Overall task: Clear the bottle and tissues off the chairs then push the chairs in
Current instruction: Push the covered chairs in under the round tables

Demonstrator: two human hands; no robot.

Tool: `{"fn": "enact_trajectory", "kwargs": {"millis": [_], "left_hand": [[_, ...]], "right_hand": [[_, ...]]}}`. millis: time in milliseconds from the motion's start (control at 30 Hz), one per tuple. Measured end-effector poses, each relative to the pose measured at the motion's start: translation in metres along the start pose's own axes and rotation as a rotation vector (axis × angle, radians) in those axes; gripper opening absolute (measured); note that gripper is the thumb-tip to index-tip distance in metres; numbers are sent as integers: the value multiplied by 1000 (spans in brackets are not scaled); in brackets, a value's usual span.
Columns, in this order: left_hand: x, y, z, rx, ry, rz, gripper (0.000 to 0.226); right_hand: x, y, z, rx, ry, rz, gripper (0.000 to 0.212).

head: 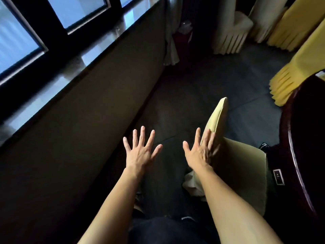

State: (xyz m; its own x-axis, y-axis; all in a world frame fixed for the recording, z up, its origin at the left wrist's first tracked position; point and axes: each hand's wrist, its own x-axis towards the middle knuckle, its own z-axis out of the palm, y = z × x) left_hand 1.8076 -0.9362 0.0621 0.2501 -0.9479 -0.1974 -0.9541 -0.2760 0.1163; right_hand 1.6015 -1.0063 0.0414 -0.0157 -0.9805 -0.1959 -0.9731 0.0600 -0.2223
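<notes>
A chair in a pale yellow cover [246, 166] stands at the lower right, its seat tucked toward the dark round table [288, 138]. My right hand [198, 152] is spread open, and its fingers overlap the left side of the chair's backrest. My left hand [140, 150] hovers open over the dark floor, holding nothing. Farther back stands another covered chair, cream-coloured [230, 32]. No bottle or tissues show on either chair; a faint clear bottle-like shape [186, 26] stands in the dark far corner.
A low wall with a window sill [88, 59] runs along the left. Yellow skirted table cloths [297, 64] hang at the right. A curtain [171, 50] hangs in the far corner. Dark carpet lies between wall and chairs.
</notes>
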Motion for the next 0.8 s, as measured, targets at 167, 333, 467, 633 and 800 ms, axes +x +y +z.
{"fn": "enact_trajectory", "kwargs": {"millis": [167, 333, 467, 633, 800], "left_hand": [[96, -11, -10, -11, 12, 146, 79], [176, -18, -36, 56, -30, 333, 81], [233, -5, -52, 91, -54, 502, 79], [265, 48, -51, 123, -117, 734, 77], [280, 120, -45, 173, -178, 959, 75]], "right_hand": [[58, -17, -2, -67, 24, 73, 83], [83, -35, -6, -58, 47, 258, 83], [76, -45, -10, -52, 157, 323, 79], [57, -56, 0, 0, 280, 529, 69], [66, -60, 6, 36, 409, 672, 71]]}}
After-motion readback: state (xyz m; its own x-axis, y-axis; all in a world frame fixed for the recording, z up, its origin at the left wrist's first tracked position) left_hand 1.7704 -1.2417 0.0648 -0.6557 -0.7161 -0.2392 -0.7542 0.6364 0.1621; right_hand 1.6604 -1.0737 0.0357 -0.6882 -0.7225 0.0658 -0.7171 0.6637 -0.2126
